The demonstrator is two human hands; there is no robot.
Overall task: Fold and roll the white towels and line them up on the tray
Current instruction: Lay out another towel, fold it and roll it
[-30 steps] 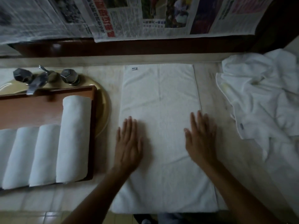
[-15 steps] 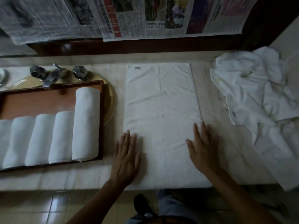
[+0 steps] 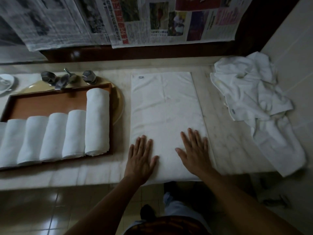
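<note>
A white towel lies folded into a long flat strip on the pale counter, running from the back wall to the front edge. My left hand rests flat on its near left corner with fingers straight. My right hand lies flat on the near right part, fingers spread. To the left stands a brown wooden tray holding several rolled white towels side by side along its front; the rightmost roll is the longest.
A heap of loose white towels sits at the right end of the counter, partly hanging over the front edge. Metal taps and a yellowish basin rim lie behind the tray. Newspaper covers the wall. A white dish is far left.
Both hands have slid along the flat towel toward its near end. The view has pulled back, showing more of the tray and the floor.
</note>
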